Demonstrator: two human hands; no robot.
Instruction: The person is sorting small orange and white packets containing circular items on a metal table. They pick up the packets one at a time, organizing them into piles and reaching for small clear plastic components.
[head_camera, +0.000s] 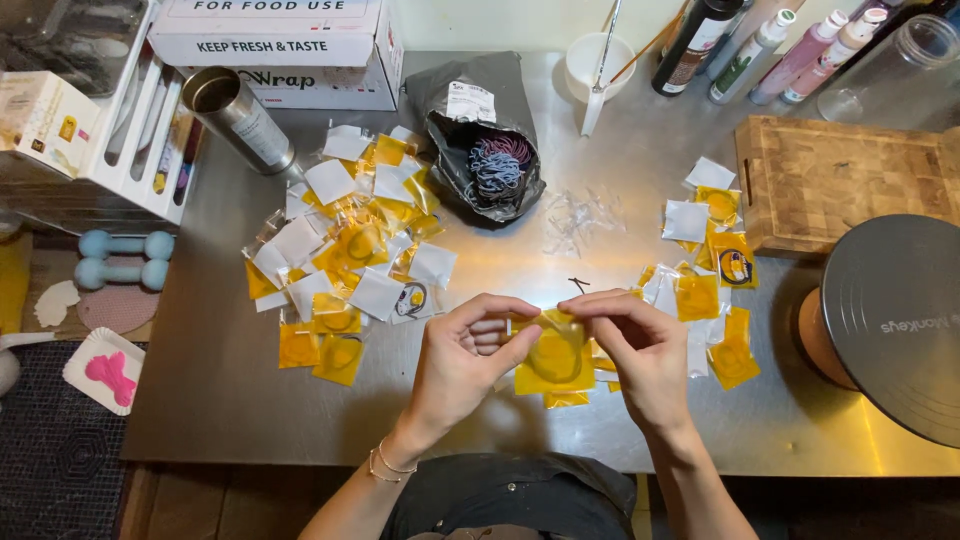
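Both hands pinch one yellow packet (553, 362) at its top edge, left hand (462, 365) and right hand (640, 352) together, above the steel table (215, 390) | step looks like opening or sealing | next likely needs steady fingertips | sorted heap (350, 250) left, smaller pile (712, 290) right

Viewpoint: head-worn, above the steel table (230, 400).
Facing: steeply downward, table's far edge at 12 o'clock.
Nearness: close, hands centred low in frame.
Shared views: single camera only.
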